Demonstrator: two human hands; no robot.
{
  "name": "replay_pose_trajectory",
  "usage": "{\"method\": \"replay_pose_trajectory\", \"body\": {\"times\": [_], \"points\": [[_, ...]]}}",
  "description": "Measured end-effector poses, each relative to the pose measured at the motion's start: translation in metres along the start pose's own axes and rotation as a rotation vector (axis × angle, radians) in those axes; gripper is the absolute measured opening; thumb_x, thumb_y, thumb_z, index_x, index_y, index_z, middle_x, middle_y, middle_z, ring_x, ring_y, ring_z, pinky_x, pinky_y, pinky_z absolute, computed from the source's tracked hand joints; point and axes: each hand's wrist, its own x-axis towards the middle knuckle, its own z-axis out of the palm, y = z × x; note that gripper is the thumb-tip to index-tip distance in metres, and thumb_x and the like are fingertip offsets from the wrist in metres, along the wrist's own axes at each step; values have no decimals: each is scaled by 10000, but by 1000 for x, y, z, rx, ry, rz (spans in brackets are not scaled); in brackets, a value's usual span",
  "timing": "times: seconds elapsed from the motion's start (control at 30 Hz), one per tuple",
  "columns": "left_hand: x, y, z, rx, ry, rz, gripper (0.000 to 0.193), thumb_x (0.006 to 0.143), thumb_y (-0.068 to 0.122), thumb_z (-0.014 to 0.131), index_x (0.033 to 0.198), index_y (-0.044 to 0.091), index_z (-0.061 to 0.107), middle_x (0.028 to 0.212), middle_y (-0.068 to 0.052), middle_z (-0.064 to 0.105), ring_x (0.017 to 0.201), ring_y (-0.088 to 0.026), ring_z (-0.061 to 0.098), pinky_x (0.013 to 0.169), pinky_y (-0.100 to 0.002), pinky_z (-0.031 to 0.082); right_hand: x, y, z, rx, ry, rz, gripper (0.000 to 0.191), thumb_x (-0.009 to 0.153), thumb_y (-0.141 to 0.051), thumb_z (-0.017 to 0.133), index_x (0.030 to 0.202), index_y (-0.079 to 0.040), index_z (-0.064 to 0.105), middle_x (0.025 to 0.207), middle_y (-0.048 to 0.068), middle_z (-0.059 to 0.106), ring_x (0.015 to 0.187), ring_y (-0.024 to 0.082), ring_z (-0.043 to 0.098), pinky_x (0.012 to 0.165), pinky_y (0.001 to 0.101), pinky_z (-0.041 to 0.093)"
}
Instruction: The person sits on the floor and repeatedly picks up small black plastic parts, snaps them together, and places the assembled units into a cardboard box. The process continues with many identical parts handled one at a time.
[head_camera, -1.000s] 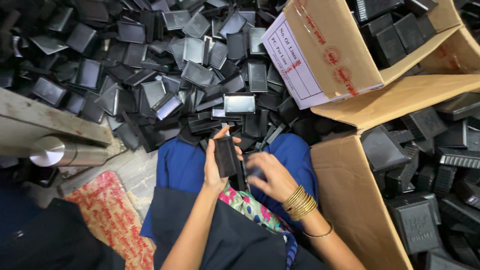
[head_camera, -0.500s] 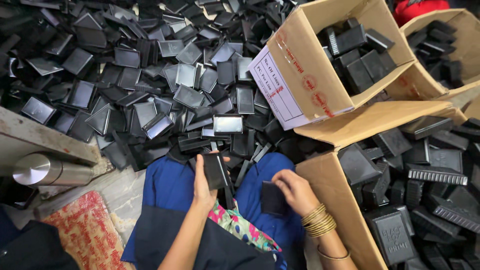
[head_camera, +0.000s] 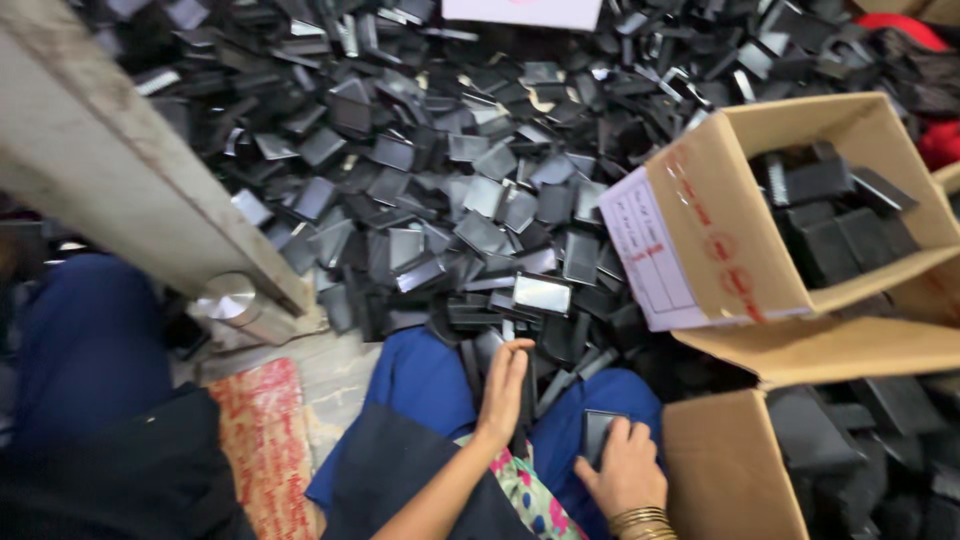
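Two hands: low in the head view, over a lap draped in blue cloth (head_camera: 425, 385), close to the body where reach is short.
Left hand (head_camera: 503, 392): fingers straight and held together, edge-on, resting against a thin dark piece (head_camera: 524, 385) standing upright between the knees; seemingly steadying it, grip itself not fully visible.
Right hand (head_camera: 628, 468): curled round a small flat black part (head_camera: 597, 436), thumb and fingers pinching its edges, screen-like face turned up toward the eyes.
Gold bangles (head_camera: 640, 520): on the right wrist, at the bottom edge.
Heap of black parts (head_camera: 450, 180): spread across the floor right up to the knees, within arm's length for picking.
Open cardboard box (head_camera: 735, 235): tilted toward the sitter at the right, mouth facing in, already holding black parts, handy for dropping pieces in.
Second box (head_camera: 725, 465): just beside the right hand.
Wooden beam (head_camera: 120, 170): slanting at the left.
Red patterned cloth (head_camera: 262, 430): on the floor beside the left knee.
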Motion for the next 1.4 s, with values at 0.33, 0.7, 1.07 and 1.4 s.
{"method": "replay_pose_trajectory", "body": {"times": [0.33,0.7,1.07,1.4], "points": [[-15,36,4,-86,-153,-49,371,1069,343,420,1260,73,588,1162,-89,656,1119,-207,617,994,-321,456,26,-30,3,1071,-80,-321,803,844,-199,740,1524,-99,324,1359,194,593,1185,263,674,966,378,557],[-12,28,1,-54,-188,-4,432,1056,402,472,1305,58,551,1115,-112,627,1052,-195,609,933,-334,490,11,-42,-8,1072,-27,-304,844,857,-152,718,1585,-131,292,1350,178,641,1130,243,716,896,344,590],[-7,20,3,-47,-116,-110,398,1057,388,472,1288,76,559,1092,-107,654,990,-186,631,878,-312,505,12,-42,-4,1196,-72,-342,837,866,-161,724,1579,-114,288,1416,161,576,1190,238,674,925,350,580],[-11,14,7,-115,-189,-157,435,1060,385,395,1328,81,555,1180,-99,629,1050,-189,597,924,-312,473,3,-40,-5,1211,-169,-347,820,900,-171,723,1585,-122,273,1430,145,528,1242,270,668,1002,373,568]]}}
